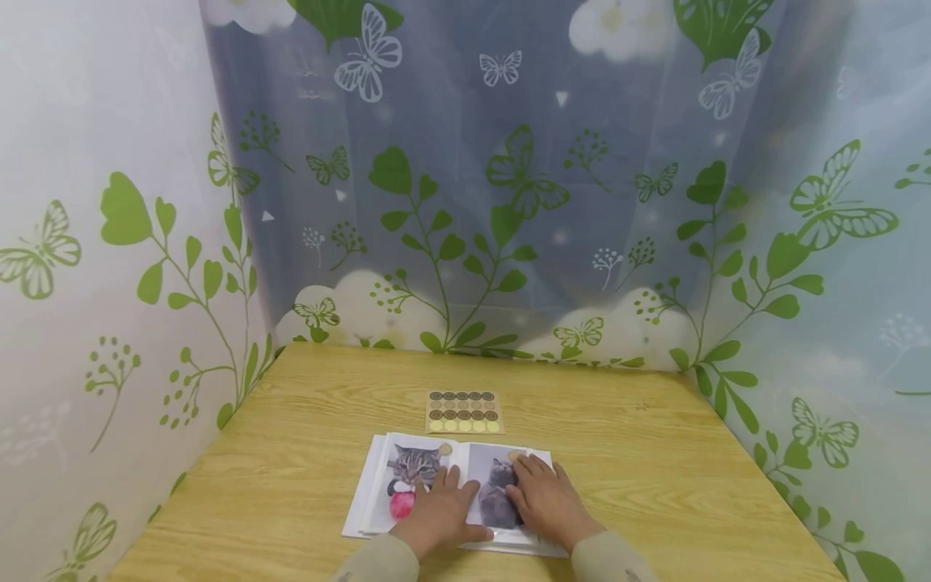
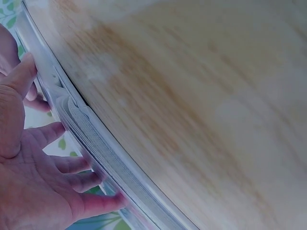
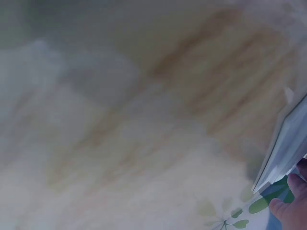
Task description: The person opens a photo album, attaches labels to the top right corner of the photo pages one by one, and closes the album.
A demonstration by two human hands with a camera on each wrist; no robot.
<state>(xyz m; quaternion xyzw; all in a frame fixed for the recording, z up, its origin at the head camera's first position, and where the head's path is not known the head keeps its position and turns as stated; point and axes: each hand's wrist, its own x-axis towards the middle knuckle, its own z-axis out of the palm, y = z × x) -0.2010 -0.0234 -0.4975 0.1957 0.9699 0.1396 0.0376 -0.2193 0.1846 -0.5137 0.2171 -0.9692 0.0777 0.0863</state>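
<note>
An album (image 1: 369, 493) lies spread on the wooden table, with a tabby cat photo (image 1: 416, 462) on its left page and a grey cat photo (image 1: 498, 501) on its right page. A round sticker (image 1: 446, 449) sits at the top corner of the left photo. My left hand (image 1: 445, 511) rests with spread fingers on the left page near the fold. Across the right page lies my right hand (image 1: 547, 495), its fingertips by another round sticker (image 1: 514, 457). In the left wrist view, extended fingers touch the album's pages (image 2: 91, 132). The right wrist view catches only some fingers (image 3: 296, 184) beside the album's edge.
Beyond the album, a sheet of round stickers (image 1: 464, 413) in rows lies flat on the wooden table (image 1: 618, 436). Curtains (image 1: 465, 202) printed with butterflies and leaves stand around the table's back and sides.
</note>
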